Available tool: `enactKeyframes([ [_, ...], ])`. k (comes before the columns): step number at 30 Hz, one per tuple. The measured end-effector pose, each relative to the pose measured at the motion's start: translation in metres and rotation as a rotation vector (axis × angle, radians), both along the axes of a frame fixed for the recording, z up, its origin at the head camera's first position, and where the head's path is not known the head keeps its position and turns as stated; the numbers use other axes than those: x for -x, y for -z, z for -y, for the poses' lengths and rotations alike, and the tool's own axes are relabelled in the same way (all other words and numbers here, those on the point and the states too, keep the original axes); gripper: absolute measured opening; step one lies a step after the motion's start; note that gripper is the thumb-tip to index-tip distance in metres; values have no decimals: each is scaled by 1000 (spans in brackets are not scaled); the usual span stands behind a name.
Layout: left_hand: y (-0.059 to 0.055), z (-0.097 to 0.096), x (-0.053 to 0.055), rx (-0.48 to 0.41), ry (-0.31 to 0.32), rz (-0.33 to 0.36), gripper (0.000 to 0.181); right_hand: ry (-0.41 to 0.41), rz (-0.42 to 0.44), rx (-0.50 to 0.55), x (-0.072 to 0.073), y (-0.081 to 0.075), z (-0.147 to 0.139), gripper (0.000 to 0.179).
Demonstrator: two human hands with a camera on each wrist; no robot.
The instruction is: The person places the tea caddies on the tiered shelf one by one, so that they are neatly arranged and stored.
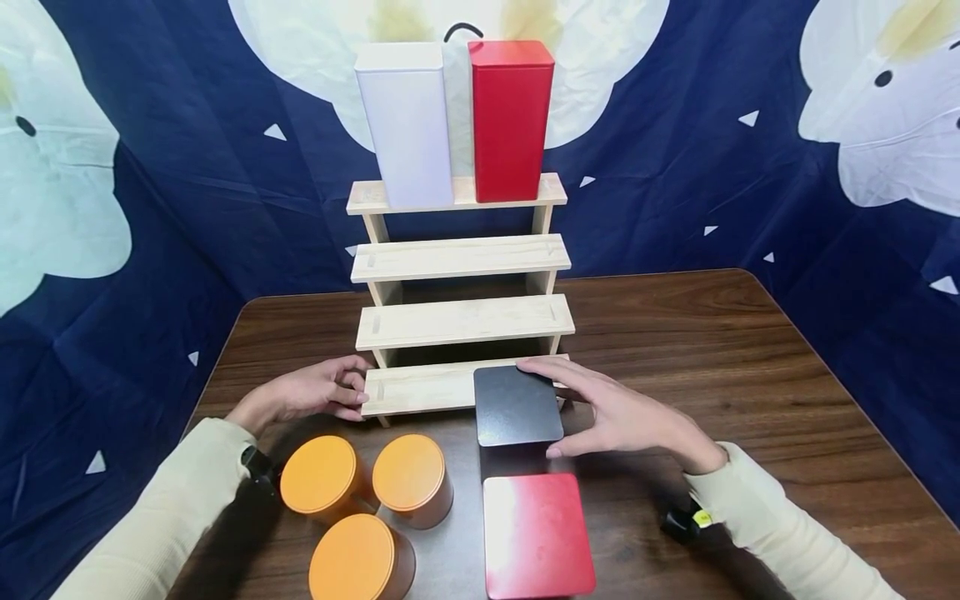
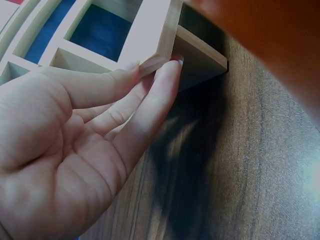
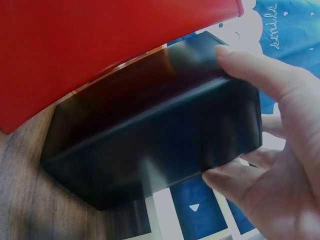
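My left hand (image 1: 318, 392) pinches the left end of the lowest board of a pale wooden stepped rack (image 1: 465, 321). The left wrist view shows its thumb on one side of the board end (image 2: 157, 40) and the fingers beneath. With my right hand (image 1: 626, 412) I grip the upper part of a tall black tin (image 1: 517, 406) in front of the rack's right side. In the right wrist view the thumb and the fingers lie on opposite sides of the black tin (image 3: 155, 130), whose base stands on the table.
A white tin (image 1: 405, 125) and a red tin (image 1: 513, 125) stand on the top board. Another red tin (image 1: 536, 533) is nearer me, just before the black one. Three orange round canisters (image 1: 318, 473) stand at front left. A dark blue cloth (image 1: 645, 217) hangs around the wooden table (image 1: 675, 350).
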State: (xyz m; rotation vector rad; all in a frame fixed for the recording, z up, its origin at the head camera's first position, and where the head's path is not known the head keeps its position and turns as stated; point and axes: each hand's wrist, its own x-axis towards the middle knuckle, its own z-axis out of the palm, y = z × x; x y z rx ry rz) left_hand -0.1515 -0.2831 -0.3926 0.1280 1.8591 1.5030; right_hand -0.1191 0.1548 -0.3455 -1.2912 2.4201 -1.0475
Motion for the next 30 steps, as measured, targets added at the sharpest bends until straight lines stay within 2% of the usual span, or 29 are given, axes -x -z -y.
enactKeyframes([
  [6,1,1,0,-2,0,3,44,10,-20,33,-1,1,-1,88],
  [12,3,2,1,-2,2,1,44,32,-41,33,-1,-6,-3,87],
  [19,3,2,1,-2,1,4,45,29,-62,42,3,-19,-5,87],
  [30,3,2,1,15,-11,1,47,-29,-85,122,9,-45,-5,86],
])
